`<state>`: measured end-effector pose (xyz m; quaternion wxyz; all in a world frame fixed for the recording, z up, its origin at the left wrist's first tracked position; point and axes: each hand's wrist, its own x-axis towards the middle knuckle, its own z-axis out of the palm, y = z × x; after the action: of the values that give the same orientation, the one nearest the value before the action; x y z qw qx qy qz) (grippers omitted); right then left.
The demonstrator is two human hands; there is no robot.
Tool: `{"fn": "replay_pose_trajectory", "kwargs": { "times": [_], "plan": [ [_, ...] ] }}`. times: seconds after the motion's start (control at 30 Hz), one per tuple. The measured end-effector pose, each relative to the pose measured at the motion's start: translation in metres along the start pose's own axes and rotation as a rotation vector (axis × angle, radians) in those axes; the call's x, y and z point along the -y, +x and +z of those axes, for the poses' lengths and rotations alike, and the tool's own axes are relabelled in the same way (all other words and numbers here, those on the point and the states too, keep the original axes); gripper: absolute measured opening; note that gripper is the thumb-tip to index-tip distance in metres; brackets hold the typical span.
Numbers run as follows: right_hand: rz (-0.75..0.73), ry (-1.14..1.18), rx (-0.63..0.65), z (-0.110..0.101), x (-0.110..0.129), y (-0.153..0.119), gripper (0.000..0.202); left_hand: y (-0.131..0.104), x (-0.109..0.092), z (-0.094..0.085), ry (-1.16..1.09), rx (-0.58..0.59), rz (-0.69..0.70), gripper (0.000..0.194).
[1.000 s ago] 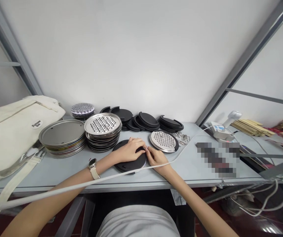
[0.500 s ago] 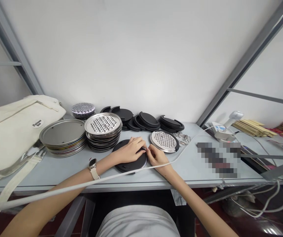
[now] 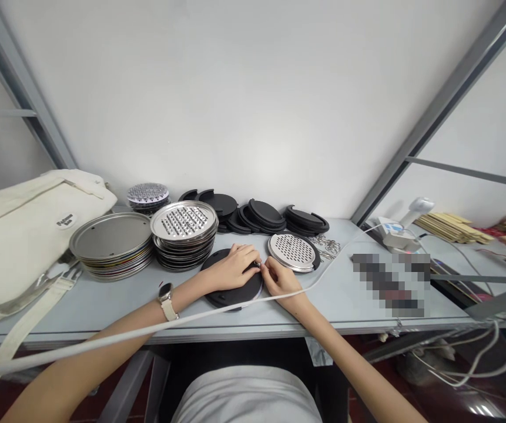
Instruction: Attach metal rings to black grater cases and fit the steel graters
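A black round disc point(image 3: 246, 292) lies on the table in front of me. My left hand point(image 3: 235, 267) rests across its top, fingers bent around the right edge with the thumb close to them. At that edge my right hand point(image 3: 280, 278) is closed in a pinch, its fingertips meeting those of the left. Between the fingertips shows a tiny shiny metal piece point(image 3: 258, 265); its exact kind is hidden. Just behind the right hand lies a perforated metal grater disc point(image 3: 291, 252) in a black holder. Small metal clips or chain pieces point(image 3: 328, 249) are heaped beside it.
Left of the hands stand a stack of grater plates point(image 3: 185, 223) and a stack of grey round plates point(image 3: 110, 236). Black holders point(image 3: 264, 212) are piled by the wall. A white cable point(image 3: 217, 310) crosses in front. A cream bag point(image 3: 27, 229) sits far left.
Both hands stay at the disc's right edge, with only a very slight shift of the fingers. The rest of the table looks the same.
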<state>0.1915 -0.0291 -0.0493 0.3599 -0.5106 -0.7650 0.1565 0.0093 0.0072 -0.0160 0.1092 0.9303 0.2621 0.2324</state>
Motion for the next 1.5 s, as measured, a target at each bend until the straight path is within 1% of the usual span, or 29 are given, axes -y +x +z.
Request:
{"fn": "replay_pose_trajectory", "kwargs": {
  "times": [0.2, 0.5, 0.83, 1.1, 1.5],
  "plan": [
    [-0.007, -0.001, 0.014, 0.0001, -0.0003, -0.0002, 0.024, 0.0007, -0.0009, -0.0016, -0.029, -0.018, 0.005, 0.003],
    [-0.016, -0.082, 0.028, -0.0006, -0.0011, 0.0, 0.025, 0.0012, 0.0009, 0.0004, -0.058, -0.014, -0.002, 0.005],
    [-0.019, -0.091, 0.036, -0.0009, -0.0015, -0.0002, 0.023, 0.0016, 0.0021, -0.0002, -0.063, -0.015, 0.019, 0.005],
    [-0.024, -0.077, 0.031, -0.0002, -0.0014, 0.0001, 0.024, 0.0006, -0.0015, -0.0012, -0.01, -0.004, 0.011, 0.005],
    [-0.032, -0.075, 0.036, 0.0004, -0.0032, 0.0, 0.022, 0.0006, -0.0063, -0.0043, 0.05, -0.013, 0.031, 0.013]
  ]
}}
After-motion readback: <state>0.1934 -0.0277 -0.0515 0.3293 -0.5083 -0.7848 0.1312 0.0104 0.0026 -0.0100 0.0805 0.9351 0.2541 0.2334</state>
